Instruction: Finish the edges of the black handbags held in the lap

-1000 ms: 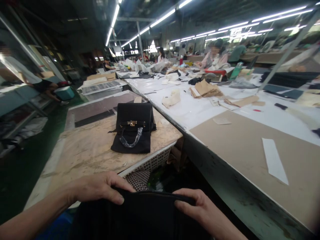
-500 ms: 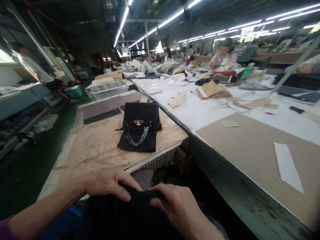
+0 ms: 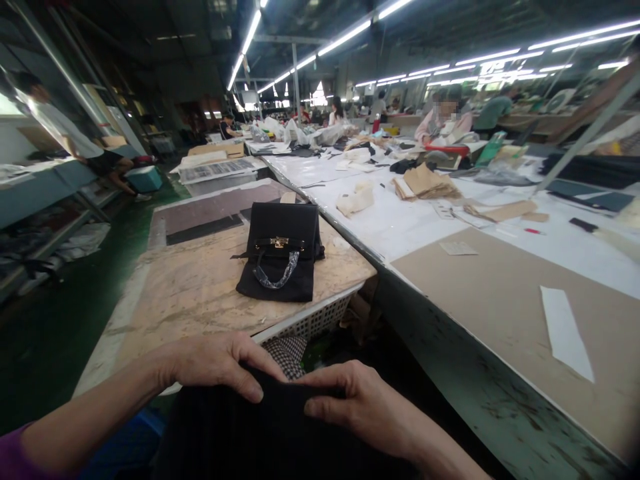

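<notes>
A piece of black material (image 3: 280, 427) lies over my lap, its upper edge facing the table; its full shape is lost in the dark. Thumb and index finger of my left hand (image 3: 215, 363) pinch that edge from the left. From the right, my right hand (image 3: 357, 403) grips the same edge between thumb and index finger, and the two index fingertips almost meet. Beyond my hands, a black handbag (image 3: 285, 223) with a gold clasp and a plastic-wrapped handle rests on the wooden-topped table (image 3: 195, 287).
A perforated crate wall (image 3: 320, 317) and checked cloth (image 3: 287, 353) are just under the table edge. On the right, the long worktable (image 3: 480, 293) carries a white strip (image 3: 565, 333) and brown paper pieces (image 3: 430, 180). A co-worker (image 3: 445, 123) sits behind it.
My right hand has shifted slightly, its index finger now straighter along the edge and closer to the left fingertip. My left hand stays nearly in place. The view has moved a little.
</notes>
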The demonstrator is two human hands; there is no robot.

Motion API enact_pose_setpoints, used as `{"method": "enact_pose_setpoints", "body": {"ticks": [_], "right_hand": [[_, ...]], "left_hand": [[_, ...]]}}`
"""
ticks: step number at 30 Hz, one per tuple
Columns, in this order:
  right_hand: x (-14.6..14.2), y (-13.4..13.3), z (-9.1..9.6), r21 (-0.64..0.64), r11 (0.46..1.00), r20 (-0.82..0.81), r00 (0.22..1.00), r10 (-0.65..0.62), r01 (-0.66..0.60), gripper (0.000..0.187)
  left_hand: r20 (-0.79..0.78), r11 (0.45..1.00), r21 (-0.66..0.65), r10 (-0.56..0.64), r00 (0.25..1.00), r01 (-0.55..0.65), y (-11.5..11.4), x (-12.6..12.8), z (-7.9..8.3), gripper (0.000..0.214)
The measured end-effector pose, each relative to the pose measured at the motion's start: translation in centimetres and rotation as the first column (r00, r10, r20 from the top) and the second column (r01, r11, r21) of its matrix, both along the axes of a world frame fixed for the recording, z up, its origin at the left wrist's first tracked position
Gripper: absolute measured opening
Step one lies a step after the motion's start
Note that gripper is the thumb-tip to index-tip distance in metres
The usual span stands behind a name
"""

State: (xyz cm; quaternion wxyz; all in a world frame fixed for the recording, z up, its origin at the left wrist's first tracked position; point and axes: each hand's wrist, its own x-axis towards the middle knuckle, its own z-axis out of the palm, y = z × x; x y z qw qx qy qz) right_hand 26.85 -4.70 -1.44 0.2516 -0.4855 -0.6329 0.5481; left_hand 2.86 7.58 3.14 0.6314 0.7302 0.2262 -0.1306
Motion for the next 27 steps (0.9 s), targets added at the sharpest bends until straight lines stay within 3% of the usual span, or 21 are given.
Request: {"method": "enact_pose_setpoints", "body": {"ticks": [5,11,18,22,27], "right_hand": [[-0.7,0.2,0.6,0.079,0.997,0.142,0.99,0.012,-0.023,0.02],[-2.7,1.3,1.2,0.161,0.983,0.293,0.956,0.033,-0.083,0.034],[-3.8,2.0,0.1,0.176,0.984,0.289,0.957,-0.025,-0.027,0.042],[-3.7,2.3,-0.2,0.146,0.988,0.269,0.963,0.009,-0.05,0.04],[-3.6,2.1,-0.3,0.278,0.947,0.354,0.934,0.053,-0.159,0.027]], "left_hand": [[-0.005,1.0,0.005,0.009,1.0,-0.009,0.1,-0.2,-0.2,0.038],[0.004,0.998,0.046,0.049,0.999,-0.049,0.4,-1.0,-1.5,0.041],[-0.102,0.981,0.144,0.143,0.984,-0.128,0.4,-1.8,-2.0,0.041],[-0.078,0.962,0.267,0.084,0.993,-0.06,0.0,-1.6,-1.4,0.034],[-0.027,0.963,0.269,0.0,1.0,0.007,-0.2,-1.2,-1.6,0.024]]}}
